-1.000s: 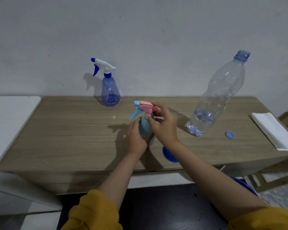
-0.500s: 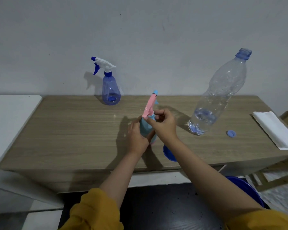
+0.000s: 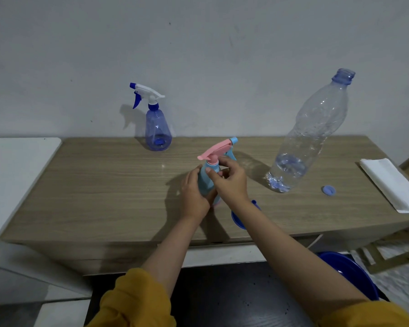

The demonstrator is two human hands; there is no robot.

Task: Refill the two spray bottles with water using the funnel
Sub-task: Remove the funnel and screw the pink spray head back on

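Hands meet on the teal spray bottle [image 3: 207, 179] at the table's [image 3: 104, 185] front edge. Left hand [image 3: 194, 194] wraps its body; right hand [image 3: 229, 180] pinches the collar under the pink trigger head [image 3: 216, 151]. Bottle looks light, thin-walled and smooth, likely slippery when wet; the waist and collar are the sound holds. Funnel [image 3: 240, 219] lies just under the right wrist. Second, blue spray bottle [image 3: 156, 131] stands beyond the left hand; water bottle [image 3: 309, 135], nearly empty, beyond the right.

Spray bottle [image 3: 158, 128] back left on table [image 3: 104, 185], water bottle [image 3: 305, 138] right
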